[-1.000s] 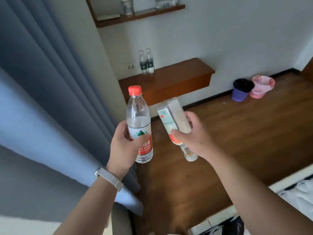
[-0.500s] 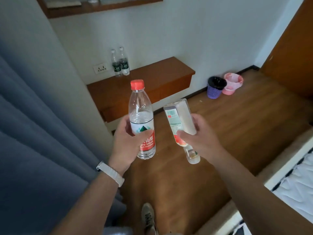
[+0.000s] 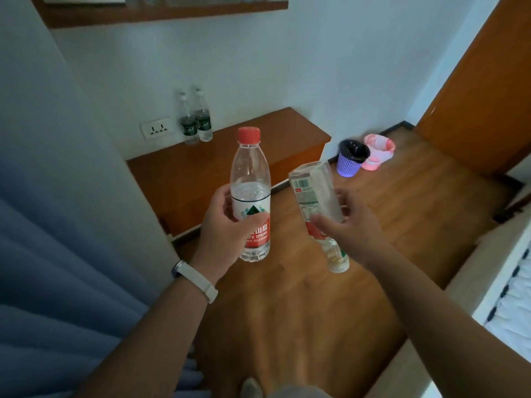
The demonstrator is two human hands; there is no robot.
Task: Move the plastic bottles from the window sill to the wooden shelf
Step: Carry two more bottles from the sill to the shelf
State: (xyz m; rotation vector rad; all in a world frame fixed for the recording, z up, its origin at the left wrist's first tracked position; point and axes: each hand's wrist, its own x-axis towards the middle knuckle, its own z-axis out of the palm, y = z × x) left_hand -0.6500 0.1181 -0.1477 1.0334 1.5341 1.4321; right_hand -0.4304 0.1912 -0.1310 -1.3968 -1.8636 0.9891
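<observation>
My left hand (image 3: 221,225) grips a clear water bottle (image 3: 250,179) with a red cap and red label, held upright. My right hand (image 3: 349,228) holds a square clear bottle (image 3: 314,191) upside down, its white cap pointing at the floor. Both are in front of me above the wooden floor. Ahead stands the low wooden shelf (image 3: 258,145) against the white wall. Two small green-labelled bottles (image 3: 196,122) stand at its back left corner.
A grey-blue curtain (image 3: 57,282) hangs at my left. A wall socket (image 3: 156,130) sits left of the shelf bottles. A purple bin (image 3: 349,165) and a pink bin (image 3: 377,153) stand on the floor right of the shelf. A higher wooden shelf (image 3: 172,10) is above; a mattress edge (image 3: 511,297) lies at the right.
The view has swung right, away from the curtain, and closer to the low shelf. Both hands keep their bottles in much the same pose.
</observation>
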